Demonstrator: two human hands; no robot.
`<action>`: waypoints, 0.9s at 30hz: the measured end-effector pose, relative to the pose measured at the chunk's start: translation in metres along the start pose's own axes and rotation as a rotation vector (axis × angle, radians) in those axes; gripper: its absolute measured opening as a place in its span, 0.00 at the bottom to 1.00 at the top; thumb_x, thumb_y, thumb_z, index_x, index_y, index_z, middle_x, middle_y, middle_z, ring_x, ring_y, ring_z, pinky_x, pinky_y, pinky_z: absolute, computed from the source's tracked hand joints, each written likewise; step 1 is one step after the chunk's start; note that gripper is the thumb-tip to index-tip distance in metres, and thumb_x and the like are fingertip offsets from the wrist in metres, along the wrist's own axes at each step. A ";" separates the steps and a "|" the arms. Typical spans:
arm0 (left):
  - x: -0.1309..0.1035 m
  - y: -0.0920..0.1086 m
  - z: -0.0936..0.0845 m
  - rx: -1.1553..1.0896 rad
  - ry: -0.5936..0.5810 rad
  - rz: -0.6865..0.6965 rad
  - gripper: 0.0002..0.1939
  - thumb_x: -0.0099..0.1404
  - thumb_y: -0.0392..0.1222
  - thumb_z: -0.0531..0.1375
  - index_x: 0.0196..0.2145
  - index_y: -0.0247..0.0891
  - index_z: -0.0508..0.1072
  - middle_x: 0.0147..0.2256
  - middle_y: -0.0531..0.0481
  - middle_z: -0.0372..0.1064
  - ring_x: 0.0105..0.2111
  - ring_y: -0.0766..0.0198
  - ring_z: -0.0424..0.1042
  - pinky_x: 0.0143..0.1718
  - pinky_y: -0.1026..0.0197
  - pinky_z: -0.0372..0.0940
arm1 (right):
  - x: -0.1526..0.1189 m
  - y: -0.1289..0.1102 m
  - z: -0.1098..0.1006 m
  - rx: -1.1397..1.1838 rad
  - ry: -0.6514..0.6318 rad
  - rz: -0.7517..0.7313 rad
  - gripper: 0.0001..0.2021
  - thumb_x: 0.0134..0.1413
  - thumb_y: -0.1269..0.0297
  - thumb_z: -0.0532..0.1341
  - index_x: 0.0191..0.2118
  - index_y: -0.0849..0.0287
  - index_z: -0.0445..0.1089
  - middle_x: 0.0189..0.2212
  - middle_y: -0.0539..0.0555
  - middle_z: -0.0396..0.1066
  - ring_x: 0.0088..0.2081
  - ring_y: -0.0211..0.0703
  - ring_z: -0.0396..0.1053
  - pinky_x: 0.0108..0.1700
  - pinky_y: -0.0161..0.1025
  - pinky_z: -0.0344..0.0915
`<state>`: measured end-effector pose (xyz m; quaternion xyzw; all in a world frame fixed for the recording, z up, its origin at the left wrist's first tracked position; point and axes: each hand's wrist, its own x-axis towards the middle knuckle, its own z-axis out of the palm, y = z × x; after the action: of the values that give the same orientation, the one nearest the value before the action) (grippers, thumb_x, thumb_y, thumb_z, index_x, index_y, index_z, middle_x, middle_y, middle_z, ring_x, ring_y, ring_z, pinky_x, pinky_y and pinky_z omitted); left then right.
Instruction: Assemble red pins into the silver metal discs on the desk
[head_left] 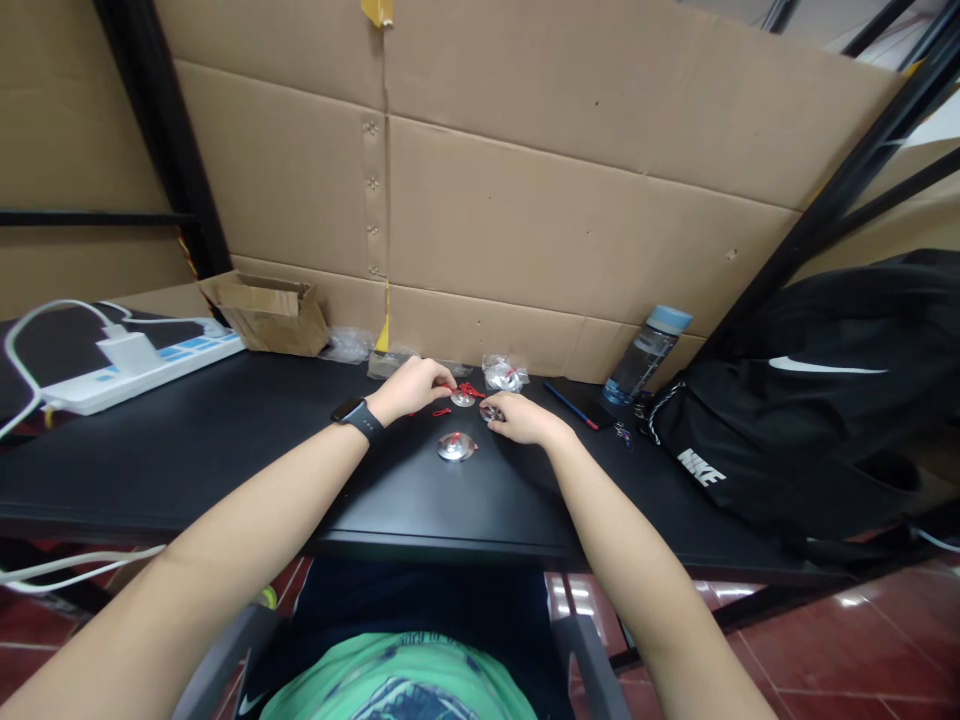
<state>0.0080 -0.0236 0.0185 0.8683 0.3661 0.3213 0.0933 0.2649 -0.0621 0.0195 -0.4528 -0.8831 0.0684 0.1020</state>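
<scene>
Several small shiny metal discs like finger cymbals, some with red cord, lie in the middle of the black table. My left hand (420, 387), a dark watch on its wrist, is pinched at a red cord (471, 388) on the far cymbal (463, 399). Its fingertips partly hide the grip. My right hand (519, 416) has its fingers closed on the edge of another cymbal (491, 412), mostly covered by the fingers. Nearer to me a third cymbal (456, 446) rests dome up, touched by neither hand. A short red cord loop (442, 412) lies between it and my left hand.
Behind the hands are a clear plastic bag (504, 374) and a cardboard box (274, 315). To the right stand a blue pen (570, 405), a water bottle (645, 355) and a black backpack (817, 400). At left lies a white power strip (150, 370). Cardboard walls the back.
</scene>
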 end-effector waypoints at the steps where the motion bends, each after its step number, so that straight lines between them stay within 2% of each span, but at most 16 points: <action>1: 0.000 0.001 0.000 0.006 0.000 0.000 0.06 0.61 0.42 0.65 0.35 0.42 0.83 0.31 0.49 0.80 0.32 0.58 0.78 0.37 0.63 0.65 | 0.001 0.000 0.001 -0.004 0.008 -0.009 0.13 0.52 0.73 0.65 0.45 0.59 0.76 0.42 0.58 0.76 0.42 0.47 0.73 0.46 0.40 0.65; 8: 0.000 0.000 -0.001 0.037 0.005 -0.014 0.06 0.61 0.41 0.65 0.36 0.42 0.82 0.33 0.49 0.80 0.34 0.58 0.78 0.38 0.62 0.66 | 0.000 0.001 0.001 0.032 0.083 0.063 0.11 0.49 0.68 0.69 0.41 0.56 0.77 0.37 0.55 0.77 0.38 0.45 0.73 0.41 0.37 0.65; 14: 0.002 -0.005 -0.001 0.032 0.111 -0.118 0.06 0.60 0.41 0.65 0.35 0.41 0.83 0.34 0.46 0.81 0.34 0.55 0.78 0.39 0.59 0.67 | 0.000 -0.001 -0.004 0.159 0.170 0.043 0.13 0.48 0.67 0.70 0.42 0.56 0.76 0.38 0.53 0.76 0.38 0.42 0.72 0.44 0.38 0.66; 20: 0.002 0.002 -0.002 -0.039 0.098 -0.142 0.07 0.60 0.44 0.65 0.33 0.40 0.82 0.31 0.48 0.80 0.32 0.58 0.77 0.36 0.61 0.66 | 0.001 -0.011 -0.010 0.279 0.389 -0.042 0.15 0.50 0.65 0.68 0.46 0.57 0.73 0.43 0.54 0.76 0.42 0.44 0.72 0.47 0.41 0.67; 24: 0.003 0.005 0.002 -0.141 0.069 -0.119 0.11 0.61 0.48 0.64 0.34 0.40 0.82 0.32 0.49 0.80 0.32 0.59 0.76 0.34 0.62 0.65 | 0.003 -0.019 -0.007 0.373 0.476 -0.063 0.16 0.52 0.64 0.66 0.47 0.56 0.72 0.45 0.54 0.75 0.43 0.44 0.73 0.43 0.40 0.68; 27: 0.005 0.006 0.006 -0.197 0.046 -0.080 0.12 0.62 0.50 0.63 0.35 0.40 0.81 0.34 0.49 0.80 0.34 0.59 0.76 0.37 0.61 0.66 | 0.005 -0.023 -0.004 0.416 0.505 -0.052 0.16 0.52 0.63 0.66 0.48 0.56 0.71 0.46 0.55 0.75 0.44 0.45 0.73 0.42 0.40 0.68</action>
<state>0.0174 -0.0240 0.0187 0.8320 0.3693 0.3716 0.1824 0.2448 -0.0712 0.0287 -0.4023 -0.8082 0.1303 0.4098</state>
